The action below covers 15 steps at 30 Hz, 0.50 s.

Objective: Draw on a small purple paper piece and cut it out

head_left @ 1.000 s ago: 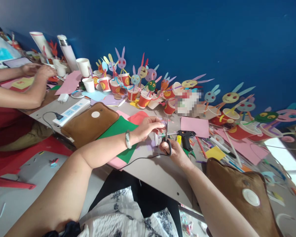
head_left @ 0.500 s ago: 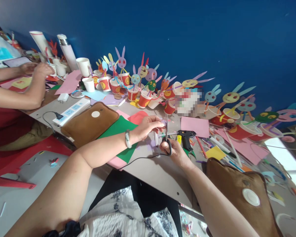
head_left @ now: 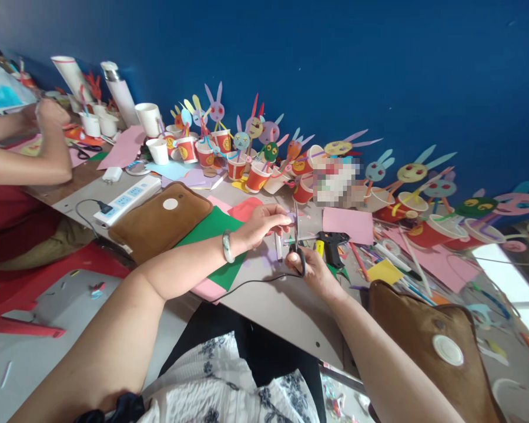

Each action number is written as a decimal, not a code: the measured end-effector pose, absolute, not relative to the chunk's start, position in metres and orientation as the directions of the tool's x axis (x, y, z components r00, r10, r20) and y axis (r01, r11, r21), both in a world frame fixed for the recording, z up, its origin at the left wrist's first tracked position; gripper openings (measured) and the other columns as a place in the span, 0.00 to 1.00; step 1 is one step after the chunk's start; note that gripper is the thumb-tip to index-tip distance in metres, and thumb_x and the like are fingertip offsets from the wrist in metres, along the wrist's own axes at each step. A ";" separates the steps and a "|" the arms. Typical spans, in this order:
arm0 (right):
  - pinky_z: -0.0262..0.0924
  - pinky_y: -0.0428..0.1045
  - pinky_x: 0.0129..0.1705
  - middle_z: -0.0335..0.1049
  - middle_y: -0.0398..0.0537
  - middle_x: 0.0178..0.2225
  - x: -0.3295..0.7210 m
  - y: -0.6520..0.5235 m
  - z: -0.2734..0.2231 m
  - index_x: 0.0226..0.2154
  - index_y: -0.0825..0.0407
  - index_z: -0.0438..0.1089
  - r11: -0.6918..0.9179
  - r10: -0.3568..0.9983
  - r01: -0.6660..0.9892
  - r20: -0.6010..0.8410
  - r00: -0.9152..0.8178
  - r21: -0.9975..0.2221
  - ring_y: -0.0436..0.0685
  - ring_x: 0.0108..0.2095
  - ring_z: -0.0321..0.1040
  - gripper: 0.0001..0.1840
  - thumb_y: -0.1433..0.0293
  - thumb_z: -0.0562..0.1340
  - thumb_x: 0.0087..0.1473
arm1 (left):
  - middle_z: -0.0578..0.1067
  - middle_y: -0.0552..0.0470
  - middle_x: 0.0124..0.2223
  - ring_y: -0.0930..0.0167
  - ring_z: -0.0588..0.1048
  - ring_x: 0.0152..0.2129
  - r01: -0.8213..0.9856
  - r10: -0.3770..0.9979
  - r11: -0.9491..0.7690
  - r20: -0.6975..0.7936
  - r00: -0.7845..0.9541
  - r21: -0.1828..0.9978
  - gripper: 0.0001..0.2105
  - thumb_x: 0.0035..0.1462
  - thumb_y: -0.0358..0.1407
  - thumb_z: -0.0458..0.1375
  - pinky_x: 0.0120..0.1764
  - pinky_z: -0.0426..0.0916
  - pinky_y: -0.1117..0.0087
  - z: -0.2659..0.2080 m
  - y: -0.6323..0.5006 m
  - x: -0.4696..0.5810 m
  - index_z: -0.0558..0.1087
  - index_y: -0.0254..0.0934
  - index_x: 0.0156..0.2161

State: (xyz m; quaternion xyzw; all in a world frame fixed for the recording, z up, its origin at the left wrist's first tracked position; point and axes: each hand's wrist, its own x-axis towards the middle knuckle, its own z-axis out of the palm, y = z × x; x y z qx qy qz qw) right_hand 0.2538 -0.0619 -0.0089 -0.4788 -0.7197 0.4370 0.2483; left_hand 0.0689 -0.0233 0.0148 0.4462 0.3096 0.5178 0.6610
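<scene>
My left hand (head_left: 264, 226) pinches a small piece of purple paper (head_left: 291, 218) above the table. In my right hand (head_left: 314, 269) is a pair of black-handled scissors (head_left: 297, 252), blades pointing away from me beside the purple paper. The blades look nearly together; whether they are cutting I cannot tell. Just right of the scissors lies a black glue gun (head_left: 334, 248) with a yellow trigger. Beneath my left wrist are green paper (head_left: 214, 238) and red paper (head_left: 245, 209). A white stick (head_left: 278, 247) stands out below my left fingers.
Paper cups with rabbit figures (head_left: 258, 176) line the blue wall. Brown cushion-like pads (head_left: 158, 220) lie at both sides, near a power strip (head_left: 130, 200). A black cable (head_left: 251, 282) crosses the table's front. At far left, a co-worker's hands (head_left: 50, 111) are raised.
The co-worker's hands have moved left, uncovering a white cup and black-handled scissors. My own hands keep almost the same position, still holding the paper and scissors.
</scene>
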 end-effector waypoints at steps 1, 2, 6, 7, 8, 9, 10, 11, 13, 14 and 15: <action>0.44 0.49 0.27 0.54 0.41 0.20 0.254 -0.062 -0.009 0.21 0.50 0.56 0.155 0.906 0.473 -0.065 -0.417 -0.867 0.50 0.24 0.49 0.33 0.38 0.55 0.52 | 0.74 0.54 0.24 0.78 0.72 0.22 -0.401 0.961 0.069 0.046 0.271 0.913 0.11 0.46 0.38 0.64 0.26 0.60 0.76 0.015 -0.023 0.069 0.68 0.34 0.28; 0.44 0.49 0.27 0.54 0.41 0.20 0.254 -0.062 -0.009 0.21 0.50 0.56 0.152 0.906 0.474 -0.068 -0.417 -0.867 0.50 0.24 0.49 0.33 0.38 0.55 0.52 | 0.74 0.54 0.24 0.78 0.72 0.21 -0.393 0.962 0.073 0.039 0.270 0.917 0.11 0.47 0.38 0.64 0.26 0.60 0.76 0.015 -0.023 0.068 0.68 0.34 0.29; 0.45 0.49 0.27 0.55 0.41 0.20 0.253 -0.062 -0.009 0.21 0.50 0.57 0.154 0.909 0.479 -0.067 -0.412 -0.864 0.50 0.24 0.50 0.32 0.39 0.56 0.52 | 0.74 0.54 0.25 0.79 0.70 0.21 -0.371 0.964 0.081 0.022 0.265 0.925 0.10 0.48 0.38 0.63 0.25 0.58 0.77 0.015 -0.022 0.067 0.68 0.34 0.29; 0.45 0.49 0.27 0.55 0.41 0.20 0.253 -0.062 -0.009 0.21 0.51 0.58 0.155 0.909 0.480 -0.066 -0.412 -0.863 0.50 0.24 0.50 0.32 0.39 0.56 0.52 | 0.74 0.54 0.24 0.79 0.70 0.20 -0.374 0.964 0.080 0.024 0.264 0.924 0.10 0.48 0.38 0.63 0.25 0.57 0.77 0.014 -0.022 0.067 0.68 0.34 0.29; 0.45 0.49 0.27 0.55 0.41 0.20 0.254 -0.062 -0.009 0.21 0.51 0.58 0.156 0.909 0.480 -0.065 -0.411 -0.863 0.50 0.24 0.50 0.32 0.39 0.56 0.52 | 0.73 0.54 0.24 0.79 0.70 0.20 -0.378 0.964 0.077 0.027 0.263 0.923 0.10 0.48 0.38 0.63 0.25 0.57 0.77 0.014 -0.022 0.067 0.68 0.34 0.29; 0.45 0.49 0.27 0.56 0.41 0.20 0.254 -0.062 -0.009 0.21 0.51 0.58 0.156 0.909 0.479 -0.064 -0.412 -0.864 0.50 0.24 0.50 0.32 0.39 0.57 0.52 | 0.73 0.54 0.24 0.79 0.70 0.20 -0.383 0.965 0.075 0.030 0.261 0.921 0.10 0.48 0.38 0.63 0.25 0.57 0.77 0.013 -0.021 0.067 0.68 0.34 0.29; 0.46 0.49 0.27 0.56 0.41 0.20 0.254 -0.062 -0.009 0.21 0.51 0.58 0.156 0.910 0.478 -0.063 -0.411 -0.864 0.50 0.24 0.51 0.32 0.39 0.57 0.52 | 0.73 0.54 0.24 0.79 0.70 0.20 -0.386 0.965 0.073 0.033 0.260 0.919 0.10 0.48 0.38 0.63 0.24 0.57 0.77 0.013 -0.021 0.067 0.68 0.34 0.29; 0.46 0.49 0.27 0.56 0.41 0.19 0.254 -0.062 -0.009 0.21 0.51 0.58 0.155 0.911 0.475 -0.061 -0.408 -0.866 0.50 0.24 0.51 0.32 0.39 0.57 0.52 | 0.73 0.54 0.24 0.79 0.70 0.20 -0.389 0.965 0.072 0.035 0.259 0.918 0.10 0.48 0.38 0.63 0.24 0.57 0.77 0.012 -0.020 0.067 0.68 0.34 0.29; 0.46 0.49 0.27 0.57 0.41 0.19 0.253 -0.062 -0.008 0.21 0.51 0.58 0.155 0.910 0.469 -0.058 -0.409 -0.870 0.51 0.24 0.51 0.32 0.39 0.58 0.51 | 0.73 0.54 0.24 0.78 0.70 0.20 -0.392 0.966 0.071 0.035 0.258 0.917 0.10 0.48 0.38 0.63 0.24 0.57 0.77 0.011 -0.020 0.067 0.69 0.34 0.29; 0.47 0.49 0.27 0.57 0.41 0.19 0.253 -0.063 -0.008 0.20 0.51 0.58 0.154 0.910 0.465 -0.058 -0.411 -0.872 0.51 0.24 0.51 0.32 0.39 0.58 0.51 | 0.73 0.54 0.24 0.78 0.70 0.20 -0.393 0.965 0.071 0.036 0.258 0.917 0.10 0.48 0.38 0.63 0.24 0.57 0.77 0.011 -0.019 0.066 0.69 0.34 0.29; 0.46 0.49 0.27 0.57 0.41 0.19 0.253 -0.063 -0.007 0.20 0.51 0.58 0.153 0.910 0.463 -0.058 -0.411 -0.873 0.50 0.24 0.51 0.32 0.39 0.58 0.51 | 0.73 0.54 0.24 0.79 0.70 0.20 -0.396 0.965 0.070 0.038 0.258 0.916 0.10 0.48 0.38 0.63 0.24 0.57 0.77 0.011 -0.019 0.066 0.69 0.34 0.29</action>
